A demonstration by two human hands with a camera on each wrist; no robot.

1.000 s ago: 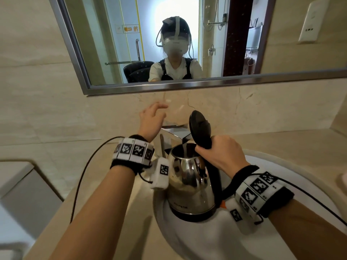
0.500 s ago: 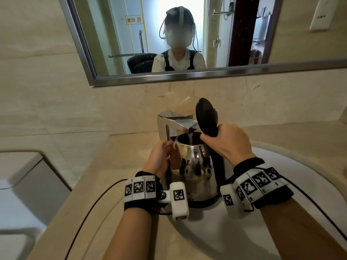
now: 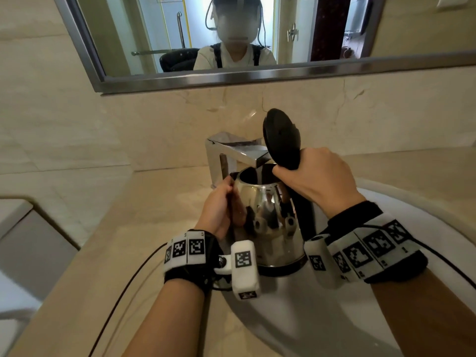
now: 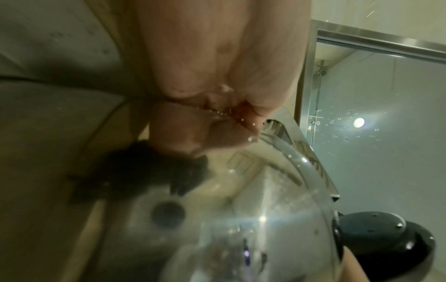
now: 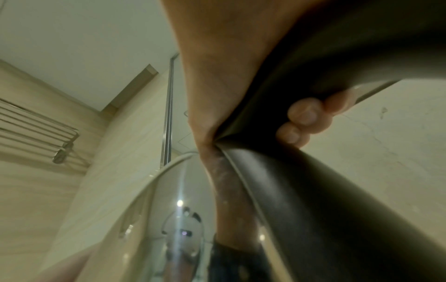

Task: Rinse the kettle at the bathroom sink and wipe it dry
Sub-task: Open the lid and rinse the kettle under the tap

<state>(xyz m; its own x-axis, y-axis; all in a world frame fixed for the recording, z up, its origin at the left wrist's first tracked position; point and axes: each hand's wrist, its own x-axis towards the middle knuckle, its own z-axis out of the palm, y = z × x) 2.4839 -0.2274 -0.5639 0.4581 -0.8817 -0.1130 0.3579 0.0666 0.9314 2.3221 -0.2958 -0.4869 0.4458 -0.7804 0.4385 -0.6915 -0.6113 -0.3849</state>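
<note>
Kettle being held at the tap, rinse step in hand

The right hand is gripping the black handle of the shiny steel kettle, its black lid standing open, over the white round sink under the chrome square tap. The left hand is curling wet fingers against the kettle's side by the rim. No running water is visible; next probably comes filling, swirling, tipping.

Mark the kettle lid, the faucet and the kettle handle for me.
kettle lid [image 3: 282, 136], head view, on the raised black lid's face.
faucet [image 3: 239, 148], head view, on the chrome spout's top.
kettle handle [image 5: 325, 200], right wrist view, on the black grip below the fingers.
</note>
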